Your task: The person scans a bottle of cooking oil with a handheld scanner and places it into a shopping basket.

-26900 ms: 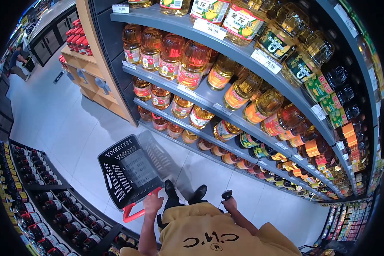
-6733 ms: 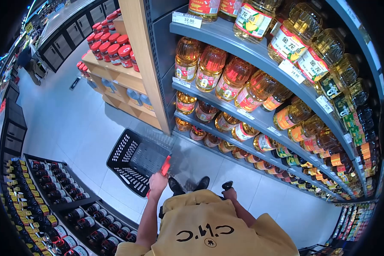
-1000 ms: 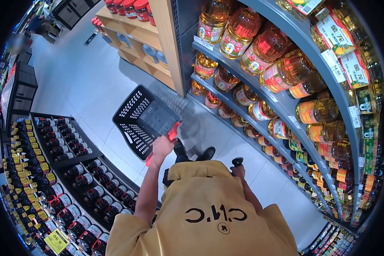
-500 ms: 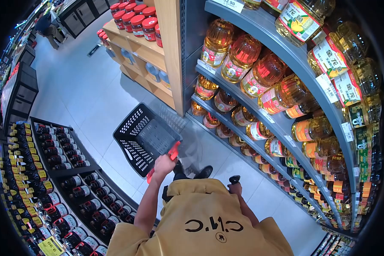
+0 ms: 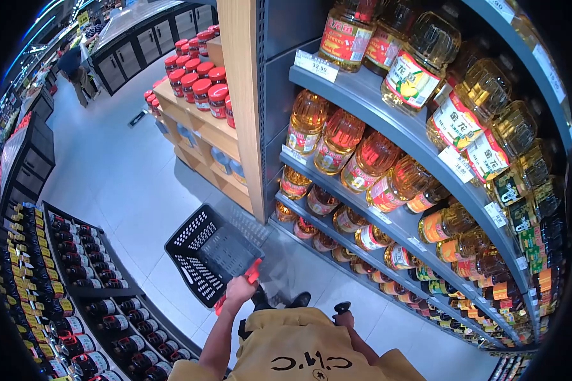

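Note:
My left hand (image 5: 240,291) is wrapped round the red handle (image 5: 253,271) of a black shopping basket (image 5: 190,279). Perforated sides and a bare grey bottom show in the basket, low over the floor in front of my legs. On the other side of my body, my right hand (image 5: 345,319) is closed on a small black object (image 5: 342,307) with a rounded top, whose kind I cannot tell. Nearest to that hand are the lower shelves of bottles on the right. A yellow top (image 5: 311,349) with dark lettering covers my body.
Curved grey shelves (image 5: 388,95) with price tags hold large cooking oil bottles (image 5: 361,162) on the right. Red-lidded jars (image 5: 201,95) stand on a wooden shelf (image 5: 171,105) ahead. Dark bottles (image 5: 117,322) fill racks at left. A person (image 5: 73,66) stands far off by a counter.
The view has tilted upward, so shelves, basket and hands sit lower in it. My left hand keeps hold of the handle, and my right hand still grips the black object.

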Demonstrator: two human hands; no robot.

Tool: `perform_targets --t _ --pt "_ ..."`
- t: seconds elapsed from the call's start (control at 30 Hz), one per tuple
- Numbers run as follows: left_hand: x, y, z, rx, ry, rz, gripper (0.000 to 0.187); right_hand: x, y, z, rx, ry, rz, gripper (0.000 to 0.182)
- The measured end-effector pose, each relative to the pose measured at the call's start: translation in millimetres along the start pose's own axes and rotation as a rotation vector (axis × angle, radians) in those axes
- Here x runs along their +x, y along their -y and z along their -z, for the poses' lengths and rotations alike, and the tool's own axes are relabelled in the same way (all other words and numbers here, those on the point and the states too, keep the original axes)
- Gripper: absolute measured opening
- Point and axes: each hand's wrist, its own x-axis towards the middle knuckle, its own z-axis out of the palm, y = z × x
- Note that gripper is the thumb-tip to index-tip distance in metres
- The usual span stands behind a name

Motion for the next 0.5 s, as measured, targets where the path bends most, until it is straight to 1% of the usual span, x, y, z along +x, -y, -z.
perform_targets --t 0.1,0.2,0.33,0.43,0.5 --pt "-1 0 1 -0.006 0.010 0.005 0.046 5 -4 -3 0.010 -0.005 -0.016 0.049" --pt "-1 2 0 -0.026 -0.004 -0.013 0.045 7 -3 -6 0.002 -0.029 -0.029 0.049" --pt "1 5 -1 -0.045 0.029 -0.026 0.046 -3 5 -1 0.001 0.010 -0.029 0.047" --pt "0 6 1 -0.065 0.007 -0.067 0.048 -3 3 -5 0.013 0.006 -0.041 0.047" --pt "3 5 8 -0.106 0.151 -0.033 0.050 -3 2 -9 0.022 0.008 -0.025 0.048"
